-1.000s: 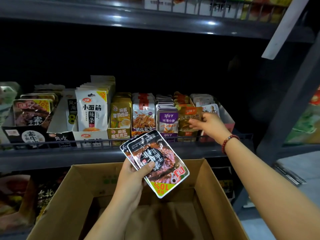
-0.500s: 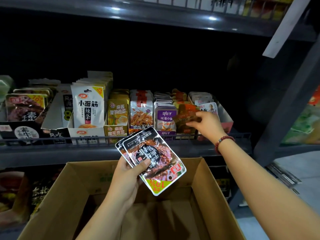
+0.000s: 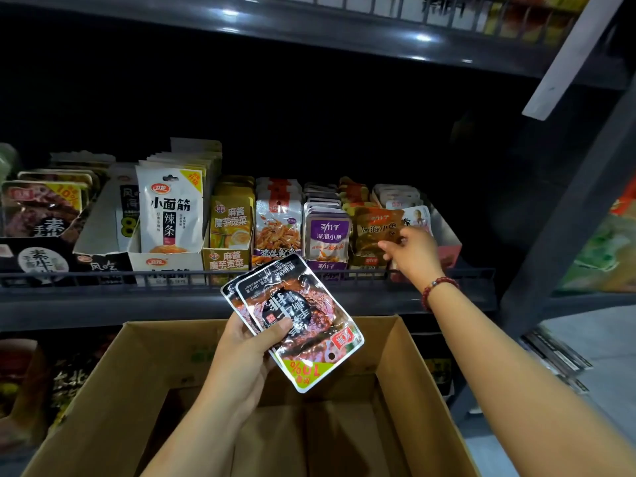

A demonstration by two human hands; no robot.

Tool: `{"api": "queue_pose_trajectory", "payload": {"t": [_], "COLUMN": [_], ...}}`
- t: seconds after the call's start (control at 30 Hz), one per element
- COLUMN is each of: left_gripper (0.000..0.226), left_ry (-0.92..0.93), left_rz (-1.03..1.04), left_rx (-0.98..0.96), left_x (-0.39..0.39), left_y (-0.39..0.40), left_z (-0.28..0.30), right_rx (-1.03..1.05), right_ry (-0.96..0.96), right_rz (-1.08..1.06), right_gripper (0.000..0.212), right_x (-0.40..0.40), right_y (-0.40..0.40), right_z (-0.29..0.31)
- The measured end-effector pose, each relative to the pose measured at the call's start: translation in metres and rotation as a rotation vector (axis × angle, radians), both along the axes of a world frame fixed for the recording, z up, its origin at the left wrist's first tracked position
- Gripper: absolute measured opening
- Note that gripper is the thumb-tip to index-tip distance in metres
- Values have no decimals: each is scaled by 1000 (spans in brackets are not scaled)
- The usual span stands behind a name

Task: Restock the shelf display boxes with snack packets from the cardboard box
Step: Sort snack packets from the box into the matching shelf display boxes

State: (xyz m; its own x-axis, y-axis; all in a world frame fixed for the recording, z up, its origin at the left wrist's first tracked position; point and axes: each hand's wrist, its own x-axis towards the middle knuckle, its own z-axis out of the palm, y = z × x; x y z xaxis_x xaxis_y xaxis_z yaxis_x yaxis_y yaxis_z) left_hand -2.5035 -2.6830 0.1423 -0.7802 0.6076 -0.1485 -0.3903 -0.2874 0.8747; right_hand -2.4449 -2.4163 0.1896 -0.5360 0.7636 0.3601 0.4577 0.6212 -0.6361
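My left hand [image 3: 241, 359] grips two dark, glossy meat-print snack packets [image 3: 303, 325], fanned and tilted, above the open cardboard box [image 3: 409, 366]. My right hand [image 3: 413, 256], with a red bead bracelet on the wrist, reaches to the shelf's right end. Its fingertips pinch the lower right edge of a brown packet [image 3: 371, 232] that stands at the front of its display box, next to the purple packets [image 3: 328, 235]. What I see of the cardboard box's inside is bare brown bottom.
A low wire rail [image 3: 103, 275] runs along the shelf's front edge. Behind it stand display boxes with white [image 3: 170, 215], yellow [image 3: 230, 222] and orange-print [image 3: 277, 228] packets, and a dark box [image 3: 38, 256] at far left. A grey upright post [image 3: 564, 215] rises on the right.
My right hand has shifted the brown packet, which was tilted and blurred half a second ago and now stands upright at the row's front. My left hand keeps its packets over the box.
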Motion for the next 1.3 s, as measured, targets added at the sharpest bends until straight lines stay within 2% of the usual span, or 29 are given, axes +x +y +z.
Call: {"api": "queue_pose_trajectory", "payload": {"t": [0.07,0.13,0.27,0.33,0.47,0.57,0.7,0.8,0.93,1.1,1.2,1.3], "left_gripper": [40,41,42,42,42,43,44,43,43,45,45,48], "left_ry": [-3,-4,-11,-15,-22,-25,-28,-31,-36,-36,-39,-34], "left_rz": [0,-4,-7,-5,-4,-6,-14,-13,-11,-14,-14,-15], "left_rx": [1,3,14,21,20,16,14,19,27,30,27,27], "left_x": [-1,-1,-2,-2,-2,-3,-2,-1,-2,-3,-3,-4], "left_y": [1,2,2,3,3,3,3,2,1,2,2,1], "left_z": [-1,-1,-2,-3,-3,-5,-5,-4,-2,-3,-3,-4], "right_rx": [106,169,141,135,68,-84,-283,-170,-137,110,269,313], "right_ry": [-92,-180,-232,-229,-182,-59,-131,-221,-79,-2,-180,-351], "right_rz": [-41,-89,-117,-101,-91,-39,-78,-101,-46,-26,-105,-158], "right_gripper": [12,21,33,26,26,19,28,30,18,31,42,52], "right_x": [2,2,-2,-4,-6,-6,-14,-17,-12,-10,-14,-18], "right_y": [-1,1,7,6,5,3,5,4,4,1,6,10], "right_z": [3,7,15,15,7,4,1,7,7,20,23,20]}}
